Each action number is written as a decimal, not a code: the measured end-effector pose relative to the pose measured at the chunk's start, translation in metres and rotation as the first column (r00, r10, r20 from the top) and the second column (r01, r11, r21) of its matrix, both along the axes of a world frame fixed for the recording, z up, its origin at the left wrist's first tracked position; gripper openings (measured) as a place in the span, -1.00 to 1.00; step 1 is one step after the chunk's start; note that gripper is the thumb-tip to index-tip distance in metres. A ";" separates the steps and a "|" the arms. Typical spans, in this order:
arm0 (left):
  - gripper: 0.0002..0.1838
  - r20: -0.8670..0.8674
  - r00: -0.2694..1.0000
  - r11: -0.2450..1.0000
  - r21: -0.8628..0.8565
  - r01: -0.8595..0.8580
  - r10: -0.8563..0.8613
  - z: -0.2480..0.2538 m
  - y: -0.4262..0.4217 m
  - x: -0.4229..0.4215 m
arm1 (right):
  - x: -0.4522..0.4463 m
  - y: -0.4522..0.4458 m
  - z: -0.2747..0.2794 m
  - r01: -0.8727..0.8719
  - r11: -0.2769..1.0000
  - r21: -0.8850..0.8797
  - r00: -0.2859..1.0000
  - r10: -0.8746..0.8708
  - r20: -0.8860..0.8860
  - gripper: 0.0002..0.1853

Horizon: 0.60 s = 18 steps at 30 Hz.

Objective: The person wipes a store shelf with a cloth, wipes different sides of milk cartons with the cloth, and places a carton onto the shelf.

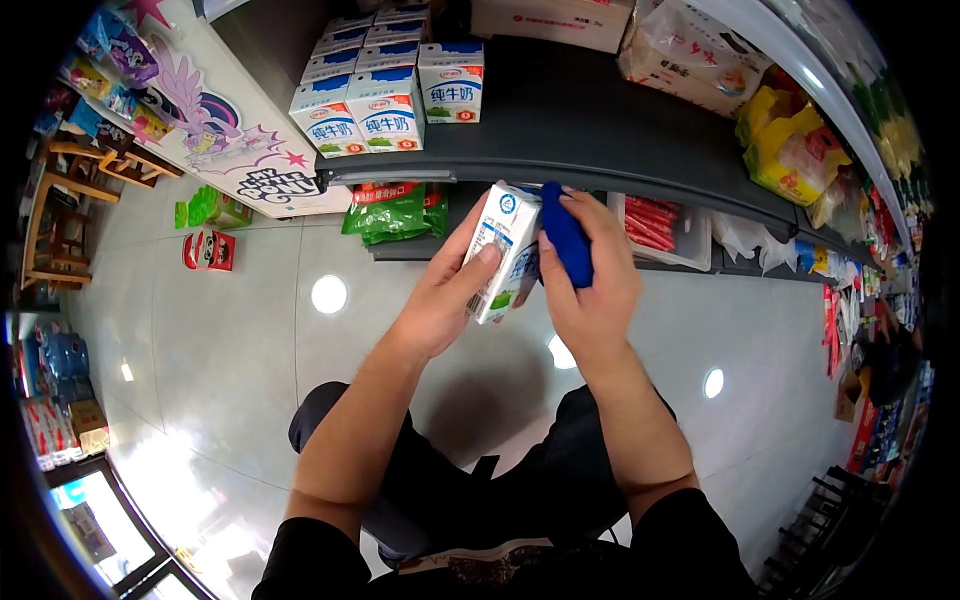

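Observation:
In front of the shelf edge, my left hand (448, 285) is closed around a white and blue milk carton (497, 258), its thumb lying across the printed side. The carton is tilted. My right hand (598, 275) grips a dark blue cloth (567, 240), bunched against the carton's right side. Fingers and cloth hide part of that side. Beyond my hands, several matching milk cartons (385, 108) stand in rows on the black shelf (560, 125).
Cardboard boxes (560, 22) and a yellow plastic bag (795, 140) sit further along the shelf. Green packets (395, 212) and a bin of red-wrapped sticks (652, 222) are on the lower shelf. A red container (209, 250) stands on the tiled floor (230, 340).

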<state>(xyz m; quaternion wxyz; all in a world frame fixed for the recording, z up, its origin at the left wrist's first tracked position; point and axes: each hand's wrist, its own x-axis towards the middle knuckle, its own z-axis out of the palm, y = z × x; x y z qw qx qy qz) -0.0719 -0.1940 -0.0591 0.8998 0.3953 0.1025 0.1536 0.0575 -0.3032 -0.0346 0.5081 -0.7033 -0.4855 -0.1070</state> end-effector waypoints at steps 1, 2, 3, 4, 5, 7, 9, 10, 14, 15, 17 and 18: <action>-0.31 -0.011 0.999 0.999 0.014 -0.050 0.050 0.003 -0.003 0.004 | -0.003 0.001 0.000 -0.019 0.998 -0.059 0.999 0.017 -0.043 -0.54; -0.31 -0.022 0.995 0.995 0.027 -0.099 0.100 0.004 -0.005 0.007 | -0.007 0.002 -0.002 -0.008 0.998 -0.067 0.999 0.005 -0.050 -0.52; -0.31 -0.043 0.992 0.990 0.083 -0.115 0.118 0.003 -0.004 0.008 | -0.012 0.005 -0.005 0.003 0.997 -0.074 0.998 -0.007 -0.057 -0.50; -0.30 -0.048 0.988 0.984 0.109 -0.142 0.148 0.004 -0.005 0.009 | -0.015 0.007 -0.008 0.014 0.997 -0.080 0.998 -0.019 -0.062 -0.47; -0.30 -0.052 0.983 0.976 0.135 -0.169 0.178 0.004 -0.007 0.010 | -0.016 0.007 -0.009 -0.006 0.995 -0.096 0.995 -0.003 -0.095 -0.43; -0.29 -0.038 0.975 0.966 0.146 -0.211 0.219 0.005 -0.005 0.010 | -0.022 0.007 -0.011 -0.033 0.993 -0.113 0.998 0.026 -0.060 -0.44; -0.29 -0.007 0.971 0.966 0.109 -0.235 0.237 0.004 0.001 0.009 | -0.032 0.005 -0.011 -0.094 0.984 -0.154 0.994 0.086 -0.062 -0.44; -0.29 -0.029 0.959 0.955 0.104 -0.277 0.281 0.005 0.004 0.009 | -0.037 0.004 -0.011 -0.143 0.975 -0.172 0.988 0.131 -0.078 -0.45; -0.27 -0.035 0.955 0.934 0.224 -0.278 0.293 0.008 0.002 0.004 | -0.041 0.005 -0.008 -0.181 0.975 -0.126 0.958 0.146 -0.245 -0.46; -0.27 -0.025 0.953 0.917 0.282 -0.282 0.301 0.006 -0.001 0.005 | -0.037 0.006 -0.006 -0.174 0.979 -0.108 0.940 0.133 -0.314 -0.46; -0.26 0.002 0.960 0.918 0.291 -0.269 0.281 0.005 -0.006 0.007 | -0.030 0.008 -0.012 -0.180 0.983 -0.045 0.890 0.143 -0.434 -0.45; -0.26 0.008 0.961 0.919 0.292 -0.266 0.276 0.004 -0.008 0.008 | -0.028 0.007 -0.013 -0.180 0.984 -0.020 0.868 0.149 -0.474 -0.45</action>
